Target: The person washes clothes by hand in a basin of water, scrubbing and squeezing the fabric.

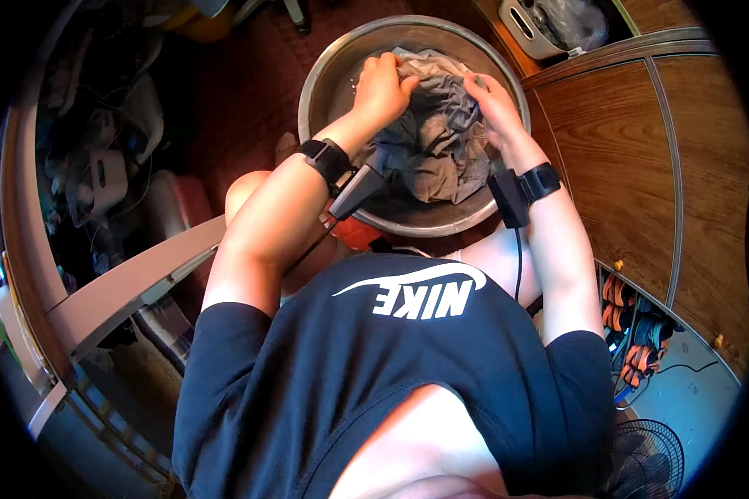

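Observation:
A wide metal basin (329,75) stands before me with a bunched, wrinkled grey-brown cloth (440,125) inside. The cloth looks wet, with darker folds low on its left side. My left hand (382,86) holds the cloth's upper left edge, its fingertips partly hidden behind the folds. At the upper right edge, my right hand (498,107) pinches the fabric between thumb and fingers. Both wrists wear black straps with boxy devices, and a cable runs from each.
Wooden cabinet doors (611,137) stand close on the right. A white plastic bin (527,31) holding clear plastic is above them. At left are a pale rail (143,280) and cluttered containers (107,178). A wire-guarded fan (646,458) sits at lower right.

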`<state>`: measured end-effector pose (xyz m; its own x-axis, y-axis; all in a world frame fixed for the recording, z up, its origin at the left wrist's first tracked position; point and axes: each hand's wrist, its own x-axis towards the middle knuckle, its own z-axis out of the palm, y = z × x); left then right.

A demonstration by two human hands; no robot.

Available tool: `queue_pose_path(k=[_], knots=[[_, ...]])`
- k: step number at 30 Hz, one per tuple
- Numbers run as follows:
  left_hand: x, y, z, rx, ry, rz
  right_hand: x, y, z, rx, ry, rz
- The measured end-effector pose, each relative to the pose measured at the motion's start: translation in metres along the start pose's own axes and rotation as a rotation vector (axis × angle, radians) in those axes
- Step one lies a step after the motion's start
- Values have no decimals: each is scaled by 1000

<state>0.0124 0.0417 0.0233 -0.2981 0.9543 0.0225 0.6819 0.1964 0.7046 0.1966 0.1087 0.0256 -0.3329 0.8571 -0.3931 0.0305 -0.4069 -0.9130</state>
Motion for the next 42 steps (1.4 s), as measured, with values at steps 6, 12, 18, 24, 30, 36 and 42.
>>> queue_pose_path(k=[6,12,18,24,30,36,42], knots=[[3,-36,36,119,-226,77,33,67,-16,-907,182,-295],[2,-65,62,181,-336,-107,31,84,4,-1262,141,-405],[25,-40,12,84,-297,88,36,1,-29,-1204,-411,-39],[20,-4,-24,-719,-545,-127,17,-21,-39,-1148,-552,61],[9,22,-33,-942,-604,-82,22,-12,11,-624,-647,-381],[33,-20,-6,-659,-482,-128,41,17,16,-808,-341,-289],[23,-44,35,240,-313,81,25,63,50,-1367,-18,-378]])
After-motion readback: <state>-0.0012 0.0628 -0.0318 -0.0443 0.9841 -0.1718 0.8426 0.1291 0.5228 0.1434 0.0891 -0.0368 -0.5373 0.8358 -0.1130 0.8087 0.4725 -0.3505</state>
